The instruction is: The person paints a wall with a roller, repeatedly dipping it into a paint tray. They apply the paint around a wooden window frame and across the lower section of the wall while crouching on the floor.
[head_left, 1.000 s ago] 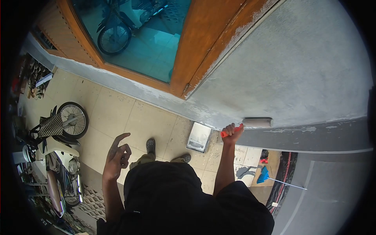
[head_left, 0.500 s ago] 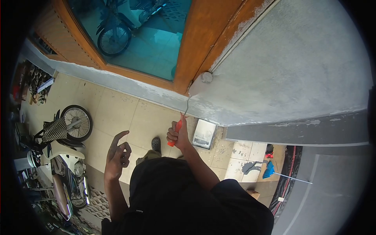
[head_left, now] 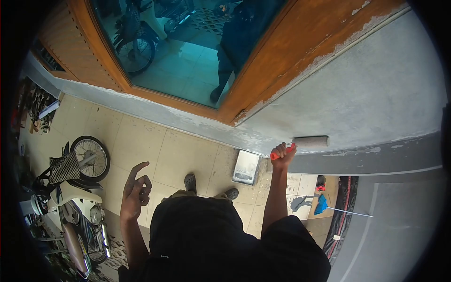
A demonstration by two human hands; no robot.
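Observation:
My right hand point(head_left: 281, 157) is wrapped round the red handle of a paint roller point(head_left: 312, 141). The roller's pale sleeve lies along the lower part of the grey wall point(head_left: 361, 89), just above its darker band, and appears to touch it. My left hand point(head_left: 136, 191) hangs in the air over the floor, holding nothing. Its index finger is stretched out and the others are loosely bent. Below and left of my right hand, on the floor by the wall, sits a paint tray point(head_left: 246, 165) with whitish paint in it.
An orange-brown wooden frame point(head_left: 263, 70) with blue reflecting glass point(head_left: 188, 61) borders the wall. A motorcycle point(head_left: 77, 207) is parked at left on the tiled floor point(head_left: 136, 136). A blue broom point(head_left: 321, 205) and a dark patch point(head_left: 299, 203) are at lower right.
My right hand has swung to the right with the paint roller, from near the frame's lower corner to the wall above the dark band. My left hand has barely moved.

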